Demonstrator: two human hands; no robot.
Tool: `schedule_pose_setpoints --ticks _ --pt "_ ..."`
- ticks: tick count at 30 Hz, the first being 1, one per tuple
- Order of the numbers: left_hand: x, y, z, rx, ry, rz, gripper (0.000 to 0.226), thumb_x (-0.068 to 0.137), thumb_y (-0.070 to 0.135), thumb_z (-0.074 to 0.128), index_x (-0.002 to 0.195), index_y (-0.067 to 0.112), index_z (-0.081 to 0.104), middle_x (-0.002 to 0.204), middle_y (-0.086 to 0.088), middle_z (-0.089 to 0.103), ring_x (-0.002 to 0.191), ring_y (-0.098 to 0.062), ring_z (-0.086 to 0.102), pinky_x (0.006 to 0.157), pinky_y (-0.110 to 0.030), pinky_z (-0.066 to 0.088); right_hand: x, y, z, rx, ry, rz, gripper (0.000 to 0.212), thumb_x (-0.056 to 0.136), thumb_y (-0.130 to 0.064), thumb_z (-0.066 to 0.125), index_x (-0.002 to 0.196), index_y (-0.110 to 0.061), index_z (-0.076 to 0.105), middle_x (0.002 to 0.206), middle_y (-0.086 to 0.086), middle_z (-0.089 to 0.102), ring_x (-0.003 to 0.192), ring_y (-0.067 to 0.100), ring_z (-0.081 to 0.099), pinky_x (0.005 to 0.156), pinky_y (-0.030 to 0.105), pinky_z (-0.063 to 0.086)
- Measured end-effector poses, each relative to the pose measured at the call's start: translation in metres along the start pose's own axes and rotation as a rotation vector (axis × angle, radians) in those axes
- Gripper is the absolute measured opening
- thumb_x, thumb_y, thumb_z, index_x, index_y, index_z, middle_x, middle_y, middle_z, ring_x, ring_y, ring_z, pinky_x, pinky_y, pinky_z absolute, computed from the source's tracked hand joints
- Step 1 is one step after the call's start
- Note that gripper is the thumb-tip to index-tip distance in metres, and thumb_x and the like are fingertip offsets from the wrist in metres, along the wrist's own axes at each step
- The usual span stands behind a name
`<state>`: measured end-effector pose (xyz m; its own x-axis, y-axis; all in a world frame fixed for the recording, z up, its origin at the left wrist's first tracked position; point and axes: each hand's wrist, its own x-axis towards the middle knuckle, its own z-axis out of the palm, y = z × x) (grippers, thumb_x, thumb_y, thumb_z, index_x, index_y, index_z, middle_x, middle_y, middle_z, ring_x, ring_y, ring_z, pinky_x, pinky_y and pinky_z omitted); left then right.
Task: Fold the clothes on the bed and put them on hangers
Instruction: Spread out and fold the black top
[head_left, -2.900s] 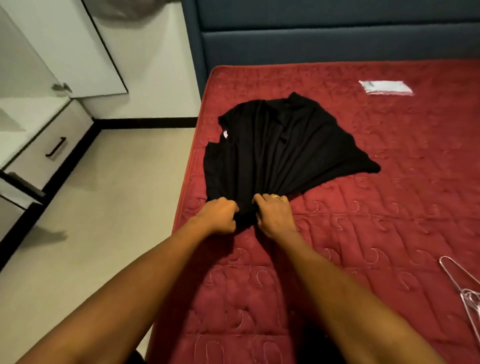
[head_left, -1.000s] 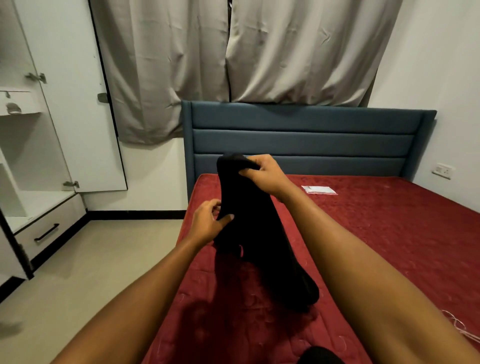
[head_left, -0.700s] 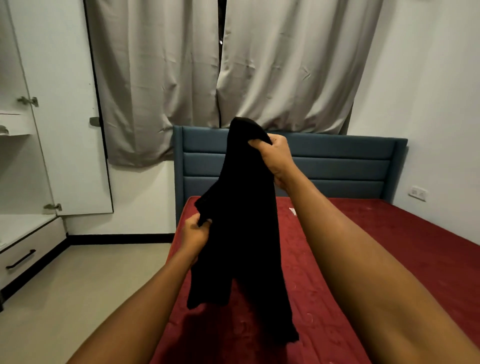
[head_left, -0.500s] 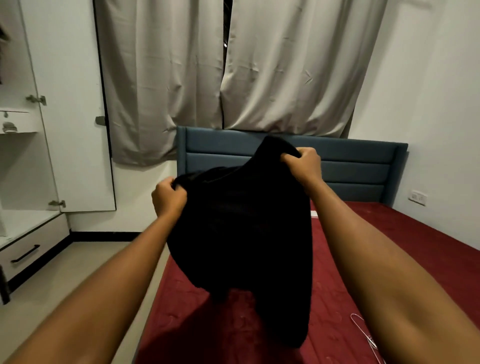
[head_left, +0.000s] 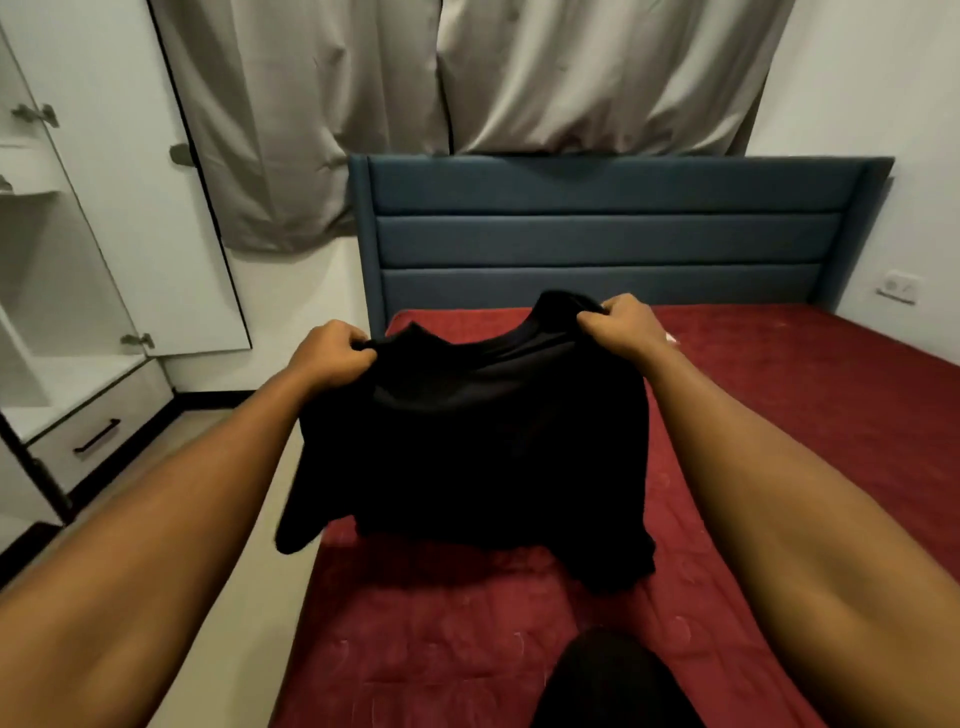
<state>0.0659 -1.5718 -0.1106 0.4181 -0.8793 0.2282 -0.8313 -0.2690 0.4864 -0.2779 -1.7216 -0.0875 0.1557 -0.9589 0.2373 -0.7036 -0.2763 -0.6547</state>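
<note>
Head view. A black garment (head_left: 483, 441) is held up in the air above the near left part of the bed (head_left: 805, 395), stretched between the two hands. The left hand (head_left: 330, 353) has its fingers curled round the upper left edge of the cloth; the right hand (head_left: 621, 327), slightly higher and farther from the camera, grips the upper right edge in a closed fist. The top edge sags a little between the two grips. The body of the garment hangs down in front of the forearms, and its lower corners droop towards the red quilted mattress; whether they touch it cannot be told. One corner at lower left hangs past the side of the bed over the pale floor (head_left: 244, 519).

Behind the bed stands a blue padded headboard (head_left: 597, 234), with grey curtains (head_left: 415, 104) above it. At left is a white wardrobe with an open door (head_left: 119, 182) and a drawer (head_left: 98, 431) with a dark handle. A wall socket (head_left: 897, 288) sits at far right. A dark rounded shape (head_left: 613, 680) at the bottom edge cannot be identified.
</note>
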Motion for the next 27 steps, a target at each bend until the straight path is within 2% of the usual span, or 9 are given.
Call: schedule_pose_setpoints --ticks 6,10,13,15,17,19,21,24,27 --pt "0.08 -0.046 0.109 0.211 -0.023 -0.047 0.027 0.083 0.021 0.057 0.108 0.015 0.065 0.103 -0.019 0.07 0.094 -0.04 0.065 0.079 -0.042 0.057 0.065 0.064 0.106 -0.228 0.038 0.082 0.036 0.086 -0.044 0.064 0.088 -0.009 0.069 0.08 0.013 0.064 0.092 0.038 0.068 0.071 0.036 0.045" --pt "0.163 -0.073 0.185 0.385 0.053 -0.029 0.027 0.079 0.015 0.061 0.102 0.007 0.073 0.106 -0.025 0.065 0.1 -0.046 0.061 0.083 -0.047 0.054 0.136 0.107 0.177 -0.414 0.098 0.071 0.036 0.088 -0.039 0.063 0.099 -0.006 0.073 0.108 0.022 0.067 0.111 0.043 0.059 0.089 0.042 0.049" --pt "0.219 -0.086 0.23 0.459 0.004 -0.083 0.03 0.081 0.014 0.066 0.109 0.003 0.072 0.113 -0.024 0.061 0.106 -0.045 0.058 0.085 -0.046 0.052 0.193 0.128 0.222 -0.369 0.017 0.239 0.034 0.087 -0.026 0.061 0.113 -0.005 0.07 0.118 0.023 0.067 0.114 0.043 0.063 0.093 0.043 0.052" --pt "0.248 -0.089 0.252 0.41 -0.098 -0.223 0.036 0.082 0.015 0.065 0.115 0.002 0.068 0.117 -0.024 0.064 0.107 -0.043 0.063 0.086 -0.044 0.054 0.223 0.142 0.247 -0.291 -0.026 0.376 0.034 0.085 -0.017 0.061 0.116 -0.004 0.068 0.119 0.023 0.067 0.114 0.042 0.065 0.093 0.043 0.053" --pt "0.281 -0.089 0.268 0.297 -0.166 -0.373 0.04 0.083 0.017 0.065 0.12 0.001 0.065 0.122 -0.025 0.064 0.11 -0.042 0.065 0.091 -0.044 0.054 0.252 0.153 0.269 -0.194 -0.052 0.453 0.032 0.08 -0.01 0.057 0.108 -0.003 0.07 0.098 0.019 0.075 0.097 0.037 0.073 0.087 0.04 0.059" --pt "0.314 -0.084 0.279 0.106 -0.173 -0.482 0.031 0.083 0.01 0.06 0.109 -0.005 0.069 0.103 -0.025 0.072 0.094 -0.037 0.073 0.086 -0.043 0.06 0.283 0.165 0.292 -0.07 -0.087 0.513 0.026 0.075 -0.005 0.051 0.093 -0.003 0.07 0.074 0.013 0.075 0.068 0.031 0.076 0.072 0.043 0.065" --pt "0.347 -0.076 0.287 -0.016 -0.134 -0.503 0.021 0.083 0.003 0.055 0.089 -0.007 0.072 0.074 -0.021 0.074 0.068 -0.03 0.075 0.074 -0.043 0.064 0.314 0.167 0.307 -0.03 -0.081 0.488 0.026 0.074 -0.005 0.05 0.091 -0.002 0.069 0.084 0.02 0.075 0.074 0.034 0.076 0.069 0.045 0.065" --pt "0.4 -0.071 0.311 0.06 0.013 -0.394 0.027 0.084 0.003 0.059 0.107 -0.008 0.07 0.104 -0.031 0.07 0.098 -0.043 0.07 0.089 -0.043 0.057 0.358 0.163 0.322 -0.112 0.004 0.359 0.031 0.087 -0.001 0.052 0.114 0.006 0.065 0.119 0.031 0.066 0.112 0.045 0.064 0.093 0.043 0.052" --pt "0.431 -0.073 0.347 0.049 -0.087 -0.261 0.051 0.093 0.008 0.058 0.142 -0.002 0.048 0.137 -0.034 0.053 0.127 -0.048 0.052 0.106 -0.048 0.042 0.388 0.17 0.345 -0.057 -0.107 0.209 0.049 0.099 -0.004 0.049 0.146 0.003 0.041 0.121 0.029 0.063 0.114 0.044 0.06 0.092 0.043 0.044"
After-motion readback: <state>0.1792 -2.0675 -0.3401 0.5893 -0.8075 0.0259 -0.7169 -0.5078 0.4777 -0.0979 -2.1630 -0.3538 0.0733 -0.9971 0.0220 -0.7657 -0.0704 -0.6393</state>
